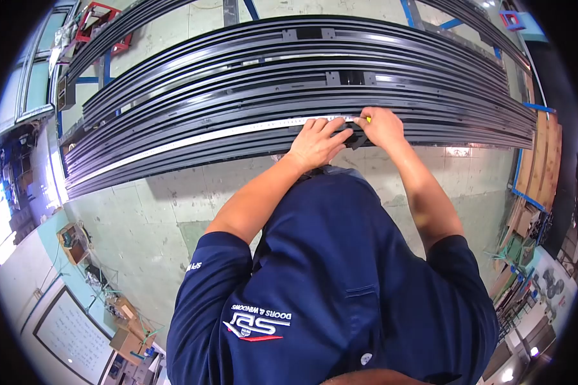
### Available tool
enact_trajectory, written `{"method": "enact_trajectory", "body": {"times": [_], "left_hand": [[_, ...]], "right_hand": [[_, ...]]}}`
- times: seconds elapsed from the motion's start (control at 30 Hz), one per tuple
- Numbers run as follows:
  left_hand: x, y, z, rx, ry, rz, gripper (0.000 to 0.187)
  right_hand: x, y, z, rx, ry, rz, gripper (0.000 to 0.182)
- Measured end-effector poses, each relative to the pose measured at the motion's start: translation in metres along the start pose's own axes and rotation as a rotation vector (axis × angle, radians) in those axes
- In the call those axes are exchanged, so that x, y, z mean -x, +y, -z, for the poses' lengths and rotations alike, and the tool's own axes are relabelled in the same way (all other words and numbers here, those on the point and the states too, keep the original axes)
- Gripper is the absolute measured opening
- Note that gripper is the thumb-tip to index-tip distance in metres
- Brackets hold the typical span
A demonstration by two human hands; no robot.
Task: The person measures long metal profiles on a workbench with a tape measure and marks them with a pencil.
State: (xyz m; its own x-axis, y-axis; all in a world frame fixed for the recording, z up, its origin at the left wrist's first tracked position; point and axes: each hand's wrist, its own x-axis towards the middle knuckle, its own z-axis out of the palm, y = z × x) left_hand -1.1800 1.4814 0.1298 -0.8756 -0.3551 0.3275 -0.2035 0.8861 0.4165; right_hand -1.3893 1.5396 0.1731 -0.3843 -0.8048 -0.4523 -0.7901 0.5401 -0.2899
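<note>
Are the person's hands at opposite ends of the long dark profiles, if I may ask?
No, the left hand and right hand are close together, well in from both ends of the dark profiles.

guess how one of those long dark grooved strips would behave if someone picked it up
The long dark strip would probably hold fairly stiff thanks to its lengthwise ridges, though being so long and slim, its ends might sag or swing. Its smooth sheen suggests it could be slippery.

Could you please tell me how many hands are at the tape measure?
2: the left hand rests on the tape measure; the right hand holds something yellow beside it.
</note>
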Motion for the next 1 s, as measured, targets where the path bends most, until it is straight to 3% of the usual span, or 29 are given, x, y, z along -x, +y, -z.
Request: {"method": "enact_trajectory", "body": {"times": [0.17,0.23,0.3,0.33,0.37,0.4,0.43,0.47,0.5,0.53,0.7,0.77,0.83,0.87,0.9,1.0], "left_hand": [[0.054,-0.01,0.041,0.042,0.217,0.316,0.036],[0.088,-0.024,0.054,-0.01,0.377,0.593,0.028],[0.131,-0.048,0.065,-0.153,0.583,0.806,0.035],[0.161,-0.062,0.063,-0.092,0.699,1.013,0.044],[0.171,-0.069,0.076,0.246,0.872,1.284,0.05],[0.193,-0.094,0.077,0.121,0.974,1.335,0.053],[0.212,-0.109,0.092,0.309,1.061,1.465,0.052],[0.238,-0.136,0.092,0.497,1.285,1.461,0.052],[0.246,-0.143,0.115,0.736,1.33,1.522,0.055],[0.217,-0.13,0.146,0.719,1.472,1.633,0.052],[0.246,-0.178,0.192,1.332,1.718,1.414,0.053],[0.256,-0.198,0.209,1.345,1.826,1.325,0.045],[0.288,-0.231,0.212,1.41,1.816,1.024,0.037],[0.273,-0.219,0.234,1.37,1.901,1.117,0.03],[0.254,-0.203,0.249,1.3,1.979,1.065,0.028],[0.232,-0.2,0.26,1.253,1.853,0.986,0.03]], "right_hand": [[0.001,-0.005,0.006,0.045,-0.008,0.003,0.031],[0.001,-0.001,0.004,0.047,0.016,0.031,0.031],[-0.002,0.001,0.009,0.01,-0.098,0.067,0.031],[0.0,0.005,0.006,0.001,-0.069,0.127,0.029],[0.003,-0.003,0.015,0.096,-0.078,0.15,0.028],[0.006,0.001,0.014,0.059,0.013,0.205,0.029],[0.009,0.0,0.019,0.024,-0.039,0.199,0.031],[0.008,0.002,0.019,-0.015,-0.063,0.258,0.031],[0.009,-0.009,0.027,-0.002,-0.175,0.225,0.031],[0.009,-0.011,0.026,-0.024,-0.189,0.296,0.031],[0.008,-0.045,0.022,-0.251,-0.632,0.269,0.027],[0.012,-0.069,0.013,-0.25,-0.675,0.31,0.029],[0.013,-0.092,-0.003,-0.218,-0.696,0.329,0.03],[0.01,-0.102,-0.015,-0.24,-0.696,0.337,0.031],[0.008,-0.112,-0.031,-0.262,-0.702,0.342,0.032],[0.003,-0.148,-0.06,-0.368,-0.686,0.441,0.033]]}}
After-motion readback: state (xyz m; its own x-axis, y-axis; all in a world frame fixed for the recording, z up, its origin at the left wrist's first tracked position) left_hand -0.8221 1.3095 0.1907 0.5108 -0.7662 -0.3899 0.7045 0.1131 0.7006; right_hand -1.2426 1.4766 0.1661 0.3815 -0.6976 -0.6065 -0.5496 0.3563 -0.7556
